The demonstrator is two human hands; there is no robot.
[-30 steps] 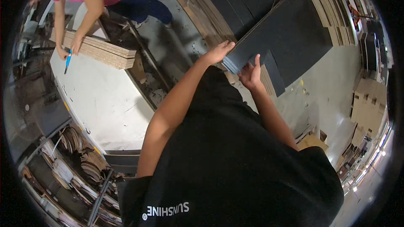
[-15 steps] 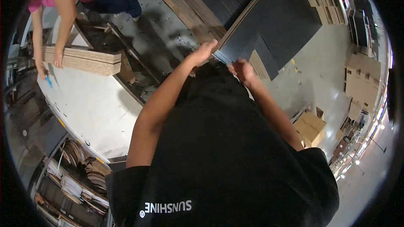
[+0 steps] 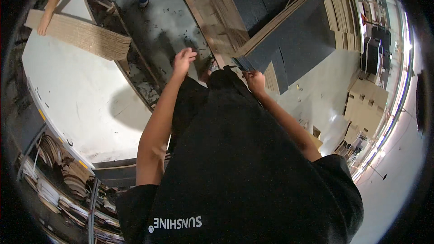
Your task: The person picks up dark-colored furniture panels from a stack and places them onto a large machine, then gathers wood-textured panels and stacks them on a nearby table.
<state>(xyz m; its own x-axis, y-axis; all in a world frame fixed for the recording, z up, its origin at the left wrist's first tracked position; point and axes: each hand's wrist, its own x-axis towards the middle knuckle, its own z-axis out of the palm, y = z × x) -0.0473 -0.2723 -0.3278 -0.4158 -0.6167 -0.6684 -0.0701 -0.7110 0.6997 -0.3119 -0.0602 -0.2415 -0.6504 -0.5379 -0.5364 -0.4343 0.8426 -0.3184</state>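
Note:
My left hand (image 3: 183,64) is raised over the floor with its fingers apart and holds nothing. My right hand (image 3: 255,82) has its fingers bent together beside the thin dark strips (image 3: 244,63) at the near corner of the pile. What lies between those fingers is too small and dark to tell. Just beyond is a stack of black-faced boards (image 3: 300,34) with brown edges, partly leaning over a second black-topped stack (image 3: 257,0). My black shirt front hides the space nearest my body.
To the left, a white tabletop (image 3: 86,99) bears a stack of brown corrugated boards (image 3: 81,36), touched by another person's hand (image 3: 44,23). Dark scraps litter the grey floor (image 3: 169,13). Cardboard boxes (image 3: 368,101) stand at the right; shelves of curved pieces (image 3: 74,178) lie lower left.
My left hand has moved left, away from the strips and my right hand, which stays near the pile's corner. The view has shifted, and the other person has moved partly out of view.

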